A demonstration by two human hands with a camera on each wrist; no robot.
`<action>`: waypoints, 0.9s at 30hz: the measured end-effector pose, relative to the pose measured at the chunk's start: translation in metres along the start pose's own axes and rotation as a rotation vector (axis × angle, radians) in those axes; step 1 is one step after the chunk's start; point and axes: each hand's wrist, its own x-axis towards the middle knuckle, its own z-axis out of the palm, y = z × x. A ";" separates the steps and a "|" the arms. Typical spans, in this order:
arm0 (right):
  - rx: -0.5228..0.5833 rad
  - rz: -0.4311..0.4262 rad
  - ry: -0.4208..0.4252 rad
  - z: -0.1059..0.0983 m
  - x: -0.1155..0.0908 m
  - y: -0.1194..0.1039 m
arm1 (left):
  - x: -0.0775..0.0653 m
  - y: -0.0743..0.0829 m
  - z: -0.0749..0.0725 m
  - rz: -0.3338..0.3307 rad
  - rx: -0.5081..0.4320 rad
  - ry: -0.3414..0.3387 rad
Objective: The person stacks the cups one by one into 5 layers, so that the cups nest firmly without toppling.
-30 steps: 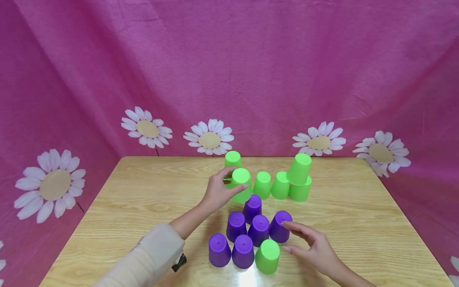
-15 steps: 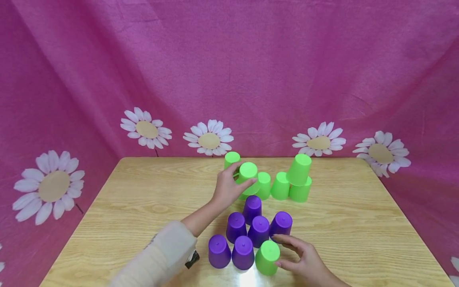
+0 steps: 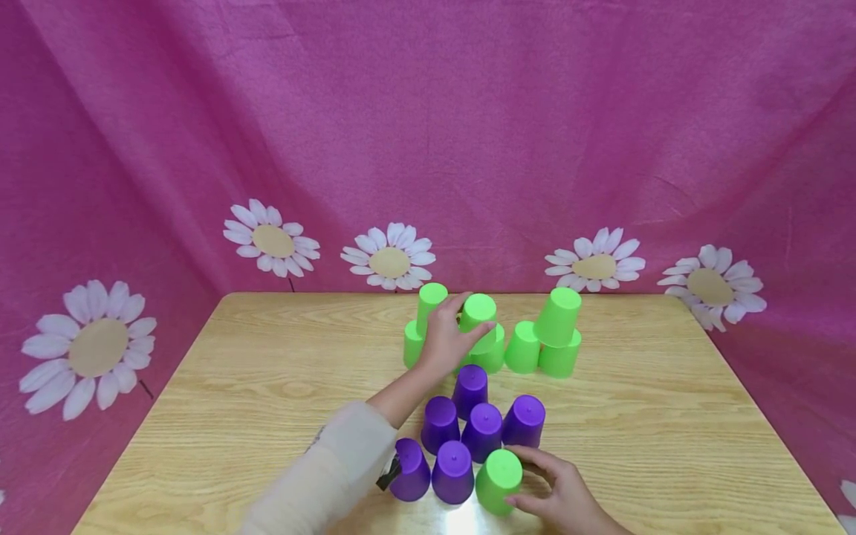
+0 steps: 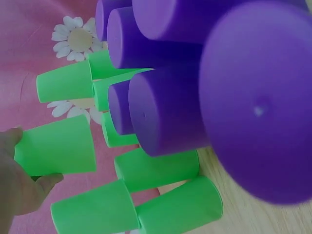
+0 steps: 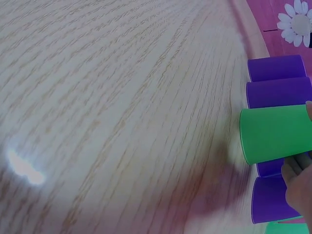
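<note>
My left hand [image 3: 444,340] grips an upside-down green cup [image 3: 478,309] between thumb and fingers, raised over the back row of green cups. In the left wrist view that cup [image 4: 58,146] is apart from the other green cups. My right hand [image 3: 563,492] curls around another upside-down green cup [image 3: 498,484] at the front right of the purple group, thumb at its lower side and fingers behind it. The right wrist view shows this cup [image 5: 275,134] with fingertips on it. A purple cup [image 3: 453,474] stands directly left of it.
Several more upside-down purple cups [image 3: 483,432] stand behind. In the back row, one green cup [image 3: 432,303] is stacked up at the left and another [image 3: 559,315] at the right. The wooden table [image 3: 655,416] ends at a pink daisy-print cloth [image 3: 468,148].
My left hand has carried its green cup right and farther back, up over the back row. My right hand has moved from beside a purple cup to the front green cup and taken hold of it.
</note>
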 end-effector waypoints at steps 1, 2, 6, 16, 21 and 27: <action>-0.006 -0.001 0.003 0.000 0.000 0.000 | 0.000 0.001 0.001 -0.006 0.013 -0.007; -0.013 0.000 0.005 0.001 0.000 0.000 | 0.001 0.001 0.003 -0.017 0.025 -0.012; -0.033 0.003 0.015 0.002 0.000 0.000 | 0.003 0.001 0.008 -0.044 0.053 -0.023; -0.032 0.004 0.020 0.002 -0.001 0.001 | 0.009 -0.002 0.015 -0.065 0.120 -0.059; -0.034 0.014 0.008 0.002 -0.002 0.001 | 0.013 -0.002 0.018 -0.097 0.137 -0.062; -0.021 0.029 -0.012 0.001 -0.002 0.001 | 0.015 -0.005 0.022 -0.100 0.153 -0.054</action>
